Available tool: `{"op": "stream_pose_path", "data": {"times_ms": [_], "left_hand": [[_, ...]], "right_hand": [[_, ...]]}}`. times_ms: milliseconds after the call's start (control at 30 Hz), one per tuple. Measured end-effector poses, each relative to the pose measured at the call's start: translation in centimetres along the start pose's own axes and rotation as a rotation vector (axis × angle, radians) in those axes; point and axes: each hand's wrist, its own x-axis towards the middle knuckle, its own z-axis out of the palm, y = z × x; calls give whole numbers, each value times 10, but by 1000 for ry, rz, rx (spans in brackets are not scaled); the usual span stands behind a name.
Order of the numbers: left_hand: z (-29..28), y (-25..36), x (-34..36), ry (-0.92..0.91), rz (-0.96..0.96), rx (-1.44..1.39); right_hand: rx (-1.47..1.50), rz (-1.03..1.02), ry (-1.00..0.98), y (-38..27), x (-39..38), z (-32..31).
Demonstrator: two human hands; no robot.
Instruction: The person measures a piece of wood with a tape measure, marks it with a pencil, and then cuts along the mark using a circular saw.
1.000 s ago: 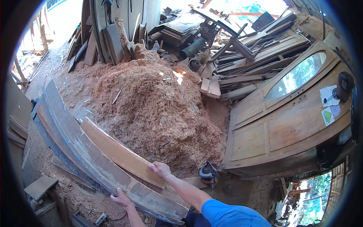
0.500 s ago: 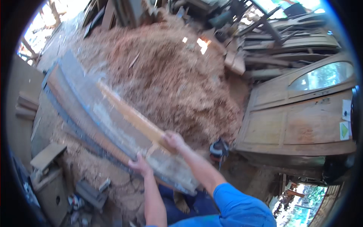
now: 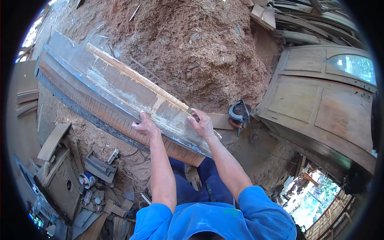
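The long board (image 3: 130, 90) slants beside the shavings heap (image 3: 192, 52); left hand (image 3: 147, 125) and right hand (image 3: 202, 124) grip it, right nearer the heap.

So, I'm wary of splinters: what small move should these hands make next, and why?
I'd probably slide the right hand slightly farther from the pale strip along the far side of the wide board. The strip's border looks ragged, its end lies right by those bare fingers, and the left hand, also on the board, could perhaps steady it.
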Motion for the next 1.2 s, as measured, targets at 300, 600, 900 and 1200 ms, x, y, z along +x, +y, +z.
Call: {"op": "stream_pose_path", "data": {"times_ms": [300,600,900,1200], "left_hand": [[13,-8,9,13,28,-75],[19,-7,-2,35,-4,145],[15,31,124,-161,145,-274],[23,64,139,-84,212,-204]], "right_hand": [[43,-58,57,4,18,10],[-35,-227,131,15,21,16],[-27,-140,119,8,21,21],[-37,-284,213,17,19,27]]}}
